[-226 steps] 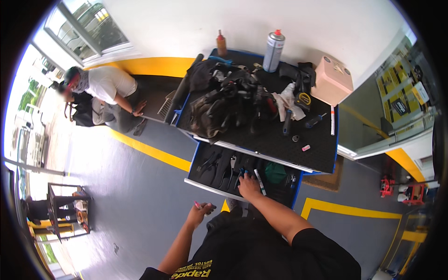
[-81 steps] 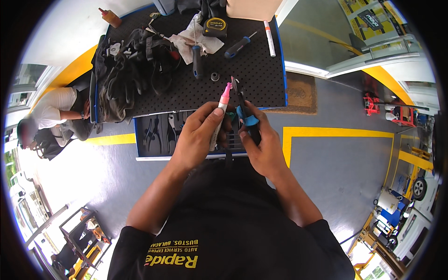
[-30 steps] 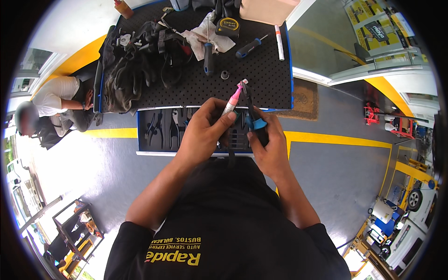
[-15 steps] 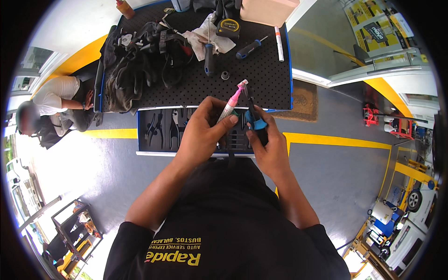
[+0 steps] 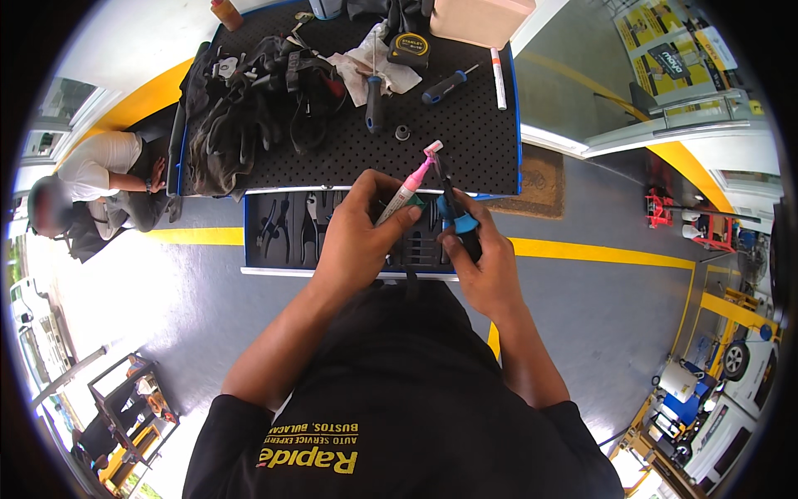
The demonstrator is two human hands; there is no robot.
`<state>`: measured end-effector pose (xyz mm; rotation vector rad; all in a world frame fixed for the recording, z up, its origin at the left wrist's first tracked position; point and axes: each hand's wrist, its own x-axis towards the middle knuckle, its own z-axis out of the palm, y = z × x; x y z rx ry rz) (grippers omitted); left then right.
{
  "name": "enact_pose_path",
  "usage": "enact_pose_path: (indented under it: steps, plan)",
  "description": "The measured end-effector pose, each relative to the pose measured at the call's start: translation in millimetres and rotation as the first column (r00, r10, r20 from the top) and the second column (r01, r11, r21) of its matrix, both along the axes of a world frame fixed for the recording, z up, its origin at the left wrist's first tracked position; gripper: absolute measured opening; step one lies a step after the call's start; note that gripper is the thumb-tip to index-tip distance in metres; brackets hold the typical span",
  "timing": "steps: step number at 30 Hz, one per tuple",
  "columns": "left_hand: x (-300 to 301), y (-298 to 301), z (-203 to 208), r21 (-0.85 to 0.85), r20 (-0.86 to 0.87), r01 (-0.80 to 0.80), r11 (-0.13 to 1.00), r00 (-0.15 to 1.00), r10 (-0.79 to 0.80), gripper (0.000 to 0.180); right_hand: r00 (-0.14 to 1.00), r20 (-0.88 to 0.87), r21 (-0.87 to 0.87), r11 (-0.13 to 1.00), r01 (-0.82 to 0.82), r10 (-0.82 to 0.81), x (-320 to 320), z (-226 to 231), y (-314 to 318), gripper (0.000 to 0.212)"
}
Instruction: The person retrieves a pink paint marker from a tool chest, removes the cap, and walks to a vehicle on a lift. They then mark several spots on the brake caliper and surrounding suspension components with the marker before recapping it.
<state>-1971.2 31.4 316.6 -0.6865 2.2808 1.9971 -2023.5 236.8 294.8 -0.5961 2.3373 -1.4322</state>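
Observation:
My left hand (image 5: pixel 359 231) is closed around a white-and-pink marker (image 5: pixel 407 190), tilted with its pink end pointing up and to the right. In my right hand (image 5: pixel 482 259) are pliers with blue-and-black handles (image 5: pixel 462 224). Their dark jaws rise beside the marker's pink end. A small whitish piece (image 5: pixel 434 147) sits at the top, by the jaw tips and the pink end; whether the jaws grip it I cannot tell. Something green shows between my hands, mostly hidden by my left fingers. Both hands are over the near edge of the tool cart.
The black perforated cart top (image 5: pixel 332 170) carries black gloves (image 5: pixel 237 125), two screwdrivers (image 5: pixel 374 104), a tape measure (image 5: pixel 409 50), a white marker (image 5: pixel 498 79) and a small round cap (image 5: pixel 402 132). Below it an open drawer (image 5: pixel 287 272) holds pliers. A person (image 5: pixel 104 170) crouches at left.
The marker leans a little more to the side, its lower end shifted left. Beside its pink end, more of the whitish piece shows. My hands have hardly moved.

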Motion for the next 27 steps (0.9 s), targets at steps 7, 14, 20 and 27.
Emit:
enact_pose_path:
  steps: [7,14,20,27]
  plan:
    - [1.4,0.6,0.1,-0.085,-0.013,-0.004,0.996,1.000,0.003,0.031,1.000,-0.012,0.063,0.998,-0.005,0.005,0.8,0.3,3.0,0.055]
    - [4.6,-0.7,3.6,-0.147,-0.019,-0.023,0.989,1.000,0.020,0.029,0.993,-0.118,0.082,0.997,0.007,0.002,2.4,2.1,3.8,0.054]
    - [5.7,-1.5,1.5,-0.122,-0.023,-0.027,0.992,0.999,0.025,0.028,0.994,-0.108,0.082,0.996,0.024,-0.015,3.5,-0.2,5.4,0.055]
    - [8.6,-6.5,2.8,-0.053,0.011,-0.017,0.998,1.000,0.018,0.028,0.978,-0.207,0.126,0.992,-0.002,0.028,2.9,1.9,8.4,0.059]
